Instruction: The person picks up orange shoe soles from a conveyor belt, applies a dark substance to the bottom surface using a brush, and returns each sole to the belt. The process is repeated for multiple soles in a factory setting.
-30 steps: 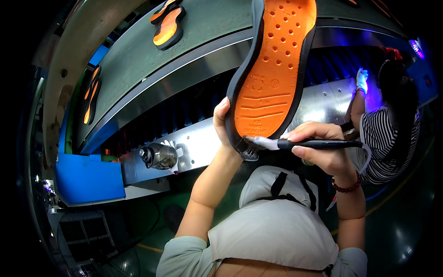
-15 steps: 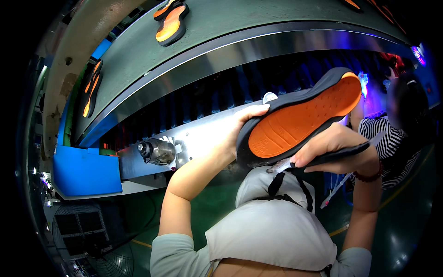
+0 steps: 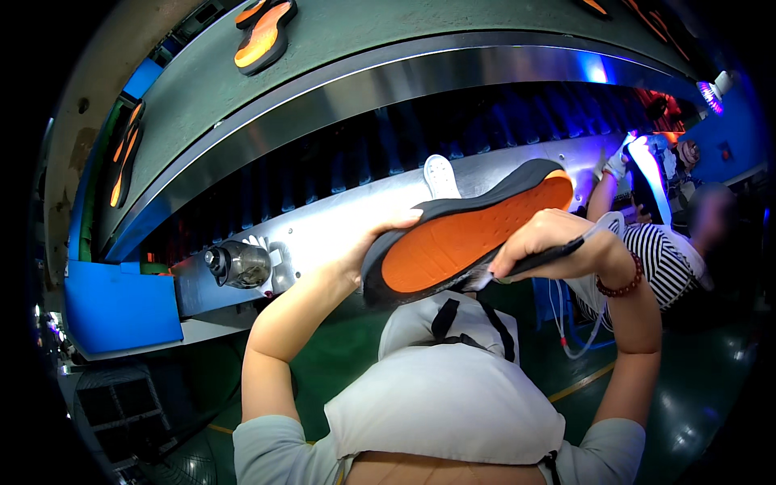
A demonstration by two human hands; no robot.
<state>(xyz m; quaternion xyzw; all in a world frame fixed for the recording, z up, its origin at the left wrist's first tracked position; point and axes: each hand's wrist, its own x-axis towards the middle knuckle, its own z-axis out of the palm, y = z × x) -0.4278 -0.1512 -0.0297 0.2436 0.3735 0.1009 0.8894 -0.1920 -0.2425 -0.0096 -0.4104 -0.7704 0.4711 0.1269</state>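
Observation:
In front of me, a shoe sole (image 3: pixel 465 234) with an orange inner face and a black rim is tilted, its broad end at the lower left. My left hand (image 3: pixel 364 246) is closed round that end, thumb over the rim. My right hand (image 3: pixel 550 246) grips a slim brush (image 3: pixel 541 259) with a black handle, which has a clear tube behind it. Its pale tip meets the sole's near rim; bristles are partly hidden by the fingers.
A green conveyor belt (image 3: pixel 356 36) carries several soles, including a pair (image 3: pixel 265 36). On the metal ledge (image 3: pixel 323 218) stand a dark see-through bottle (image 3: pixel 241 263) and a white round-topped object (image 3: pixel 440 176). A co-worker in a striped top (image 3: pixel 659 263) is close at right. A fan (image 3: pixel 137 420) is lower left.
The sole and both hands have shifted left and slightly down in the picture, as has the background. The sole lies a little flatter. The brush tip stays at its near rim.

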